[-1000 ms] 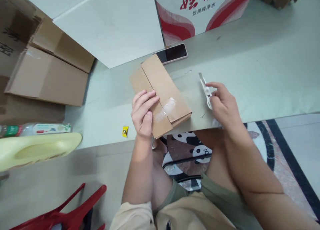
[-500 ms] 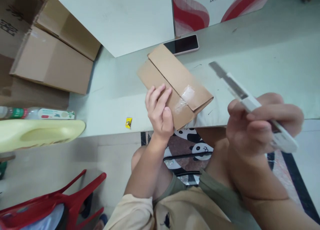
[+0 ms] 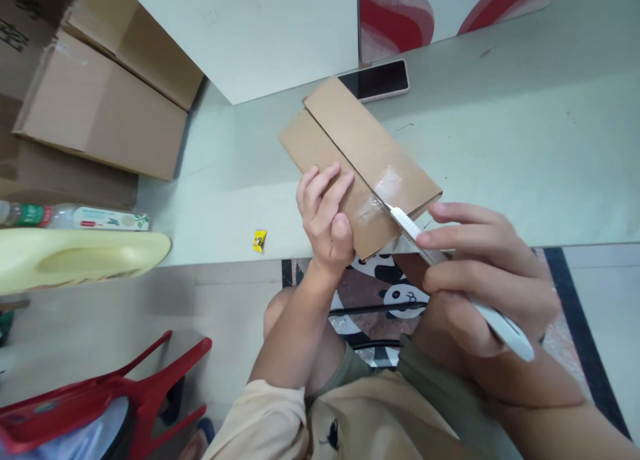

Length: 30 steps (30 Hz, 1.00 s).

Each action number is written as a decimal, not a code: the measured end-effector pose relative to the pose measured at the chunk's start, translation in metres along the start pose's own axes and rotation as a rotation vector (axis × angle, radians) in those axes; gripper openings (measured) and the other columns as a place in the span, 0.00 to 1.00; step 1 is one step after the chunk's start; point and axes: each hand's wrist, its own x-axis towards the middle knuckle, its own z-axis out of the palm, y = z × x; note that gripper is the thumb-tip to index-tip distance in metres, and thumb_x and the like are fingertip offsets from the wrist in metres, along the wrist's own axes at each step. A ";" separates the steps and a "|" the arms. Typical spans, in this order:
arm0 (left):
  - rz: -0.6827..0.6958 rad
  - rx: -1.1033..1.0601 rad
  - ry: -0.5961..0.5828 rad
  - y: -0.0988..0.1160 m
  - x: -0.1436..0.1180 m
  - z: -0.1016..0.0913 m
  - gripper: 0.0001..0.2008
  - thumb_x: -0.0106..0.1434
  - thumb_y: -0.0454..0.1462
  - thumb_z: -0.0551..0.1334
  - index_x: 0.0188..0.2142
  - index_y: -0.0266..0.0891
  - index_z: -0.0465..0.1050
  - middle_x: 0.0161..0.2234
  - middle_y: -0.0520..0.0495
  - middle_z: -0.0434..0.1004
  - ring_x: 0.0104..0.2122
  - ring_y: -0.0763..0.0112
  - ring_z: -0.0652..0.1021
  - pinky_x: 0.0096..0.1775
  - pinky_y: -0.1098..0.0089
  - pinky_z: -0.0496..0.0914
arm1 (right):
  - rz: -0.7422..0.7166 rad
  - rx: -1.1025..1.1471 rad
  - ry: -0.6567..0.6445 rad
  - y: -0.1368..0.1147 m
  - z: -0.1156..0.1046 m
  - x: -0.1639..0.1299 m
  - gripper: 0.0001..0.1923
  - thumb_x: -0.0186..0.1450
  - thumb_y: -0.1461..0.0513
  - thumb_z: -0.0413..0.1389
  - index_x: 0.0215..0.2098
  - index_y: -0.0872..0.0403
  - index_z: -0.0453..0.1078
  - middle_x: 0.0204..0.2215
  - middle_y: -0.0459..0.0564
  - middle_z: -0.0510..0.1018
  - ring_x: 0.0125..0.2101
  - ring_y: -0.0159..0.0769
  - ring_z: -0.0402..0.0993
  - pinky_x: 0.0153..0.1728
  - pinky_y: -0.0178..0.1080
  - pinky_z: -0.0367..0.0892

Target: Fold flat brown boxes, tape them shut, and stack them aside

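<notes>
Looks like the tape-cutting step rn. Flat cardboard box (image 3: 357,163) lies on the table (image 3: 525,153) near its front edge. L hand (image 3: 325,223) presses it flat, fingers spread on top, gripping nothing. R hand (image 3: 480,273) is curled tight around a white utility knife (image 3: 450,273), tip touching the clear tape (image 3: 381,192) at the flap seam. Next move prob needs a shallow, steady draw along the seam, w/ the blade kept away from L's fingers.

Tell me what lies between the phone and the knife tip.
Head view: only the cardboard box, running from the phone to the knife tip at its tape.
</notes>
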 end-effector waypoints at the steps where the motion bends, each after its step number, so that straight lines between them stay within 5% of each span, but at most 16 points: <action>1: 0.002 0.003 -0.001 0.000 0.000 0.000 0.25 0.75 0.45 0.43 0.57 0.42 0.74 0.56 0.44 0.77 0.60 0.60 0.73 0.67 0.53 0.59 | -0.037 0.023 0.009 0.001 0.002 0.001 0.10 0.67 0.66 0.54 0.27 0.52 0.69 0.39 0.49 0.81 0.50 0.44 0.79 0.53 0.50 0.75; 7: -0.005 -0.011 -0.006 -0.002 0.000 0.002 0.24 0.75 0.45 0.44 0.55 0.43 0.75 0.55 0.45 0.76 0.60 0.59 0.72 0.67 0.53 0.60 | -0.101 -0.036 -0.003 0.006 0.014 0.006 0.10 0.64 0.70 0.52 0.27 0.51 0.66 0.33 0.47 0.82 0.49 0.43 0.82 0.45 0.44 0.76; 12: -0.002 -0.029 -0.007 -0.002 0.001 0.003 0.24 0.74 0.44 0.45 0.55 0.43 0.76 0.54 0.45 0.77 0.59 0.59 0.72 0.66 0.54 0.60 | -0.090 -0.029 0.046 0.008 0.018 0.004 0.09 0.64 0.69 0.52 0.27 0.51 0.66 0.33 0.48 0.82 0.50 0.42 0.82 0.48 0.43 0.79; 22: -0.016 -0.022 -0.007 0.000 0.002 0.004 0.24 0.74 0.46 0.45 0.52 0.44 0.78 0.53 0.46 0.78 0.60 0.57 0.72 0.66 0.53 0.61 | -0.084 0.019 0.090 -0.006 0.009 0.002 0.11 0.59 0.74 0.50 0.26 0.55 0.68 0.28 0.50 0.79 0.36 0.37 0.83 0.51 0.45 0.82; 30: -0.028 0.015 -0.019 -0.002 0.002 0.004 0.26 0.73 0.47 0.43 0.51 0.43 0.78 0.53 0.45 0.78 0.60 0.57 0.72 0.65 0.53 0.62 | -0.041 -0.042 -0.024 -0.016 -0.004 0.001 0.08 0.62 0.70 0.52 0.29 0.53 0.69 0.31 0.48 0.81 0.47 0.39 0.83 0.52 0.42 0.81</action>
